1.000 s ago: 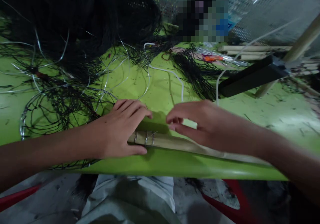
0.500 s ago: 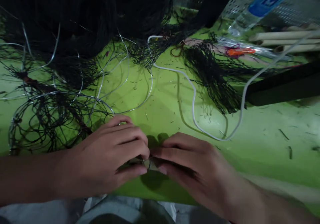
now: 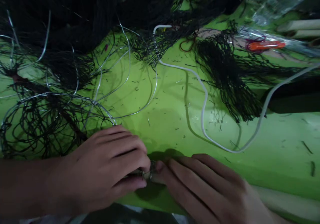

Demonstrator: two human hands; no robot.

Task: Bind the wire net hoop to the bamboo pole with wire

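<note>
Near the front edge of the green table, my left hand [image 3: 112,164] is closed, thumb and fingers pinching a pale rod wound with thin dark cord. My right hand [image 3: 207,187] lies over the pale rod [image 3: 285,200] just to the right, its fingers together and their tips beside the cord loops [image 3: 151,170]. The rod comes out past my right hand toward the right edge. Clear line [image 3: 113,120] runs from under my left hand to black netting [image 3: 50,117] on the left.
A large black net bundle [image 3: 75,14] fills the back left. A white cord [image 3: 203,100] loops across the green table [image 3: 170,100]. Black net ends [image 3: 230,80], an orange tool [image 3: 266,45], pale tubes [image 3: 300,25], a bottle [image 3: 272,7] and a dark bar [image 3: 295,95] lie to the right.
My right hand has turned flatter, its fingers now laid over the rod instead of pinching at the cord. My left hand keeps its pinch. The view has shifted slightly.
</note>
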